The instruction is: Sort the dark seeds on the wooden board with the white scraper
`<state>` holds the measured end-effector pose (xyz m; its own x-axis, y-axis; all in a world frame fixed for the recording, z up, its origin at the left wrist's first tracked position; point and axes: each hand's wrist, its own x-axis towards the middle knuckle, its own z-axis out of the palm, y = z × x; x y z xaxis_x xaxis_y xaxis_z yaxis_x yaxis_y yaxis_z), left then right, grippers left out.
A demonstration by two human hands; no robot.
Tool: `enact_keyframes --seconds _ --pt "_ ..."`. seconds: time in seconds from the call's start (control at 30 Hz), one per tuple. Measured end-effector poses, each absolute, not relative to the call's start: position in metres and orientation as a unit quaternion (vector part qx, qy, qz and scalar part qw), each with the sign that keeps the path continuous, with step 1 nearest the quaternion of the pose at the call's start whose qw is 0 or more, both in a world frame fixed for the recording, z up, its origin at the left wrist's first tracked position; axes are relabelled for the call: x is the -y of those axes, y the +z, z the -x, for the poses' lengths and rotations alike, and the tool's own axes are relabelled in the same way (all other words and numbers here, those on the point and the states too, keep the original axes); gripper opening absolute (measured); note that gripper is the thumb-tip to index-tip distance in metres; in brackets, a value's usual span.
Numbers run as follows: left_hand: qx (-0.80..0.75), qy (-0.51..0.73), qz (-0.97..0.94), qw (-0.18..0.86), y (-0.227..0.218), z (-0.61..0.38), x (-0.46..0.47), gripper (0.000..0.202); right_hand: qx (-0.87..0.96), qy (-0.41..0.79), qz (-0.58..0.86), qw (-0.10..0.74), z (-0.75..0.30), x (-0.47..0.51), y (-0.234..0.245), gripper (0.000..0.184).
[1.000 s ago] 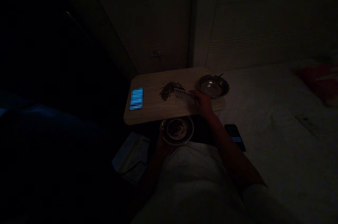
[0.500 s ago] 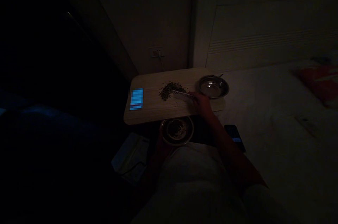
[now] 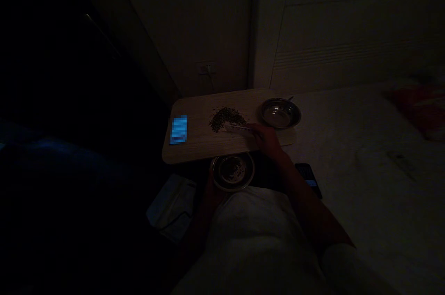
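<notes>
Card (image 3: 240, 128) low over desk (image 3: 198, 147), at near side of pile of small dark bits (image 3: 227, 117). Long axis runs sideways, roughly along desk's near edge; free end points left, tipped slightly toward far side. Writing on card unreadable in dim light; lit phone (image 3: 178, 129) on desk shows only blurred blocks. Right hand (image 3: 267, 140) nearly closed, pinching card's right end. Left hand (image 3: 214, 189), mostly in shadow, grips left side of metal bowl (image 3: 232, 172) just below desk edge.
</notes>
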<state>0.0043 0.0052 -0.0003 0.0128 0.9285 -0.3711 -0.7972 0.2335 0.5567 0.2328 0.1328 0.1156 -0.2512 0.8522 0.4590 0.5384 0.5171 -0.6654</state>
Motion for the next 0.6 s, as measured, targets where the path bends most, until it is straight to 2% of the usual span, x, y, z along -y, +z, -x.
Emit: enact_keyframes --seconds 0.33,0.6 --pt "-0.341 0.601 -0.082 0.718 -0.004 -0.004 -0.004 0.057 0.775 0.224 0.426 0.409 -0.238 -0.121 0.111 0.037" --pt "-0.331 0.619 -0.07 0.708 0.006 -0.009 -0.004 0.05 0.764 0.254 0.416 0.424 -0.243 -0.11 0.108 0.033"
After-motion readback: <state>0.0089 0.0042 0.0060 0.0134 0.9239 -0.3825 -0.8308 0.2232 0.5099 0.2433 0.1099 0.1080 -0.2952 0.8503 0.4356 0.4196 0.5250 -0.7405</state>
